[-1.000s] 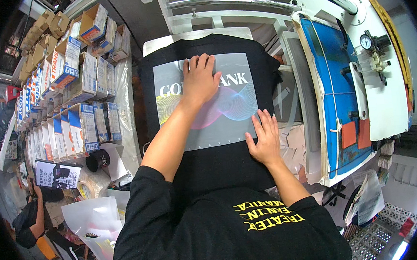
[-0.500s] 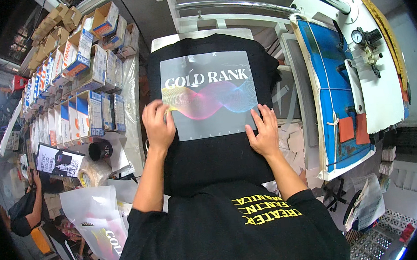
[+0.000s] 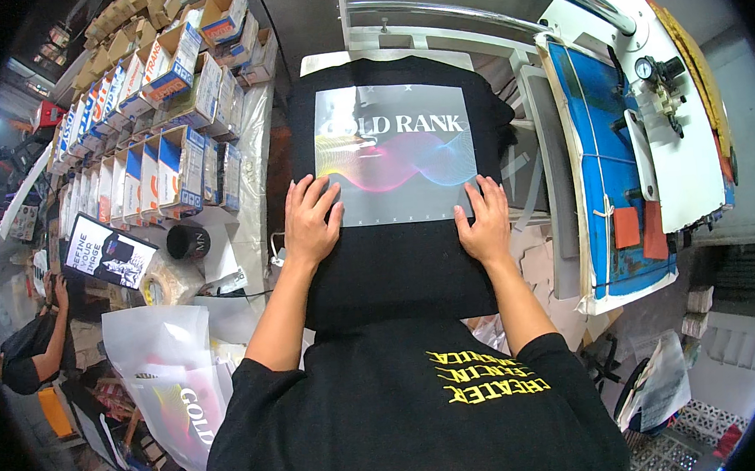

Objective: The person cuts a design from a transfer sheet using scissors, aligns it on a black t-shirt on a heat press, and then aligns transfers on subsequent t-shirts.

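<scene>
A translucent sheet (image 3: 408, 176) with white lettering and a yellow, pink and blue wavy print lies on a black garment (image 3: 393, 269), spread over a white board (image 3: 322, 63). My left hand (image 3: 314, 222) rests at the sheet's lower left corner, fingers apart and flat, partly on the black fabric. My right hand (image 3: 485, 219) lies at the lower right corner, fingers spread, fingertips on or beside the sheet's edge. Neither hand grips anything; whether the fingertips press on the sheet I cannot tell.
Stacked cardboard boxes (image 3: 178, 166), a black mug (image 3: 187, 242), a tape roll (image 3: 164, 285) and printed sheets (image 3: 161, 338) are at left, with a co-worker (image 3: 35, 351) beyond. A press with blue pad (image 3: 604, 158), gauge (image 3: 644, 68) and metal rail (image 3: 458, 7) stands right and behind.
My left hand has moved from the top middle of the sheet down to its lower left corner. My right hand remains at the right corner. The view has shifted slightly.
</scene>
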Available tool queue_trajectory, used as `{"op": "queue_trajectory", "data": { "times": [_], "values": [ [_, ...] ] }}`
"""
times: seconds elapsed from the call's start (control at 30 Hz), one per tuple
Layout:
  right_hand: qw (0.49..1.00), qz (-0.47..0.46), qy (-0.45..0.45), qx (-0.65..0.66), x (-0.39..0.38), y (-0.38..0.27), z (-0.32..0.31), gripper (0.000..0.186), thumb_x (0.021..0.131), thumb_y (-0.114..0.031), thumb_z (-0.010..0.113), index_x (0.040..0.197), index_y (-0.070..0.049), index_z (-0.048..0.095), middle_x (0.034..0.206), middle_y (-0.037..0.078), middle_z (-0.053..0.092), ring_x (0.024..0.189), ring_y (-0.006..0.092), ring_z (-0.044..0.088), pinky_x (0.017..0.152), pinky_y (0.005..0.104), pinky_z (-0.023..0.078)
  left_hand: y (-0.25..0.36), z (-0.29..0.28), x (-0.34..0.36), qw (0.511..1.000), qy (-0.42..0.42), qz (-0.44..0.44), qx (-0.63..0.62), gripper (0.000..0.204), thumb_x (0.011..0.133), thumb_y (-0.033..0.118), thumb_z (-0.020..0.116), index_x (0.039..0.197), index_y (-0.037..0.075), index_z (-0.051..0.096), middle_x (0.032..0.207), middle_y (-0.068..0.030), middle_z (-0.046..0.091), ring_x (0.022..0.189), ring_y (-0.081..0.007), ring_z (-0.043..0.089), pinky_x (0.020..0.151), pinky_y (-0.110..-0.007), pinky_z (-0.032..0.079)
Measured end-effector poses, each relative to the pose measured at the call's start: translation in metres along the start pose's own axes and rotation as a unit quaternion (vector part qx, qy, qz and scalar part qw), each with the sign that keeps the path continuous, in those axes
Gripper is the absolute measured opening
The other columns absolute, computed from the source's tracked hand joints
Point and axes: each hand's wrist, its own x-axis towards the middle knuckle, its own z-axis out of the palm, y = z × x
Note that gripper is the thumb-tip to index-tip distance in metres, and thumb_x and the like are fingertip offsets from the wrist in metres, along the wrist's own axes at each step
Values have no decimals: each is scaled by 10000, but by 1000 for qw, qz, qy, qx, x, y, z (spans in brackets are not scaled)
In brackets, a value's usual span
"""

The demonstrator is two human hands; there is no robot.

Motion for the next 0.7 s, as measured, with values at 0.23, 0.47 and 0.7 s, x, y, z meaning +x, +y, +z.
{"op": "queue_trajectory", "data": {
  "times": [0.23, 0.47, 0.7],
  "values": [
    [1000, -2, 13, 1, -2, 2, 3, 452, 865, -262, 674, 1245, -22, 619, 1390, 198, 525, 1332, 384, 457, 1155, 515, 308, 0, -2, -2, 1000, 0, 4, 2, 335, 861, 166, 683, 1183, 74, 689, 1285, -107, 635, 1271, -343, 512, 1134, -526, 329],
    [1000, 1, 8, -14, 0, 0, 0, 459, 886, -274, 658, 1265, -19, 612, 1389, 201, 524, 1331, 387, 453, 1155, 516, 305, 0, 3, -2, 1000, 3, -4, 9, 361, 866, 209, 686, 1203, 78, 671, 1314, -101, 613, 1307, -346, 478, 1139, -540, 314],
    [1000, 2, 1, -11, -1, -1, 2, 460, 892, -276, 652, 1271, -19, 609, 1405, 195, 514, 1342, 384, 441, 1156, 515, 300, -1, 3, -5, 1000, 0, -7, 14, 375, 868, 215, 683, 1217, 81, 662, 1319, -100, 604, 1318, -346, 466, 1143, -544, 308]
  ]
}}
